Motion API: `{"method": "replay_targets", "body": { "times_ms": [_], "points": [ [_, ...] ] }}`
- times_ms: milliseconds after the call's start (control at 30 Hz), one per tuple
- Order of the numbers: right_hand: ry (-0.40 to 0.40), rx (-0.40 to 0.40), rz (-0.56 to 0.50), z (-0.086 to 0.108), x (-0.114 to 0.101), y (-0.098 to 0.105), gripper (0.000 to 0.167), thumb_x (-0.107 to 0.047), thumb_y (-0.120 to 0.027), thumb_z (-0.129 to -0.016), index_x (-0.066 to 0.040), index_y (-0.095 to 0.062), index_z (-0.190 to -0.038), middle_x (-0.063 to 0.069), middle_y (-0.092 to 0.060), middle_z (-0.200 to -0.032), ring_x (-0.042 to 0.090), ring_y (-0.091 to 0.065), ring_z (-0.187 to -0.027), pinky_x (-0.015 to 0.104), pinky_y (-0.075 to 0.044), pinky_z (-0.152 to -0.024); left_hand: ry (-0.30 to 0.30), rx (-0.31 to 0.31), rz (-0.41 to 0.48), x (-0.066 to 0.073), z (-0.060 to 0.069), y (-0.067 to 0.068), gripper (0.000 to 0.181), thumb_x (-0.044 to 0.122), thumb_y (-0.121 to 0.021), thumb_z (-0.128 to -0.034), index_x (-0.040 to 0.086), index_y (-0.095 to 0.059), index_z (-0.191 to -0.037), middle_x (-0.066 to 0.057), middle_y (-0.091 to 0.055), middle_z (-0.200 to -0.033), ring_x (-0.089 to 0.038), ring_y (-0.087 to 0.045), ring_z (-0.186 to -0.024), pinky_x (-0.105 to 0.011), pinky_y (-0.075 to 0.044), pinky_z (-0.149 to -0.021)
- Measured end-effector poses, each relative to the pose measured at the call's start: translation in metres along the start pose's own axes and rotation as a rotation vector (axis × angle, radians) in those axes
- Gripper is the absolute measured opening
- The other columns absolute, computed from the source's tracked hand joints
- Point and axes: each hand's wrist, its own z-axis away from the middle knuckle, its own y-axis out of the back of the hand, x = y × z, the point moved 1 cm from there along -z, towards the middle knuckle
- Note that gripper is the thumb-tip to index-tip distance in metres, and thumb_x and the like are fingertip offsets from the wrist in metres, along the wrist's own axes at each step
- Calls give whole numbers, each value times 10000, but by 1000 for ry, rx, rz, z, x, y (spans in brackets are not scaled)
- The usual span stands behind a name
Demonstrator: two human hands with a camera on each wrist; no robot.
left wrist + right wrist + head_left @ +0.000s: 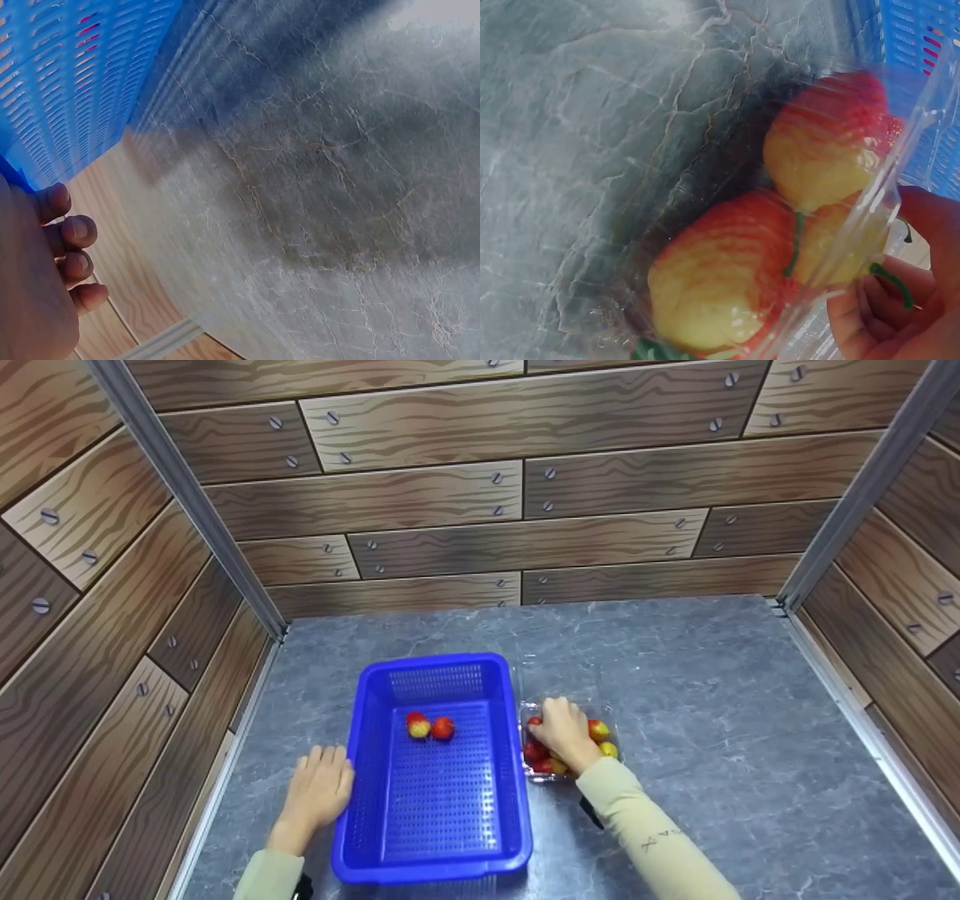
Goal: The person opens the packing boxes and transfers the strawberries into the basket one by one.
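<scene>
My right hand (564, 732) reaches down into a clear plastic box (611, 709) of small glossy red-and-yellow fruits. In the right wrist view, its thumb and curled fingers close around a yellow-red fruit (844, 244) with a green stem, partly hidden behind the plastic wall. Other fruits (712, 274) lie beside it. To the left stands a blue perforated basket (435, 872) with a few such fruits (442, 728) on its bottom. My left hand (319, 789) is at the basket's left rim, its fingers loosely bent and the thumb side against the rim.
Basket and box stand side by side on a grey marbled tabletop (712, 697). The box's clear lid (559, 679) lies folded back behind it. Wood-patterned walls (450, 495) with metal corner rails (225, 547) enclose the back and both sides.
</scene>
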Motion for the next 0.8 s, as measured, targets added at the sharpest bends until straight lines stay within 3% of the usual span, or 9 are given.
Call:
{"method": "replay_targets", "body": {
  "times_ms": [800],
  "points": [
    [18,-93,125,-2,-5,-4,236,-198,-787,-716,-37,-617,-742,198,-667,-806,413,-662,-729,515,-523,-584,8,0,3,0,2,0,125,103,-455,-960,31,-518,-879,-139,-539,-811,-344,-470,-798,-456,-373,-686]
  ]
}}
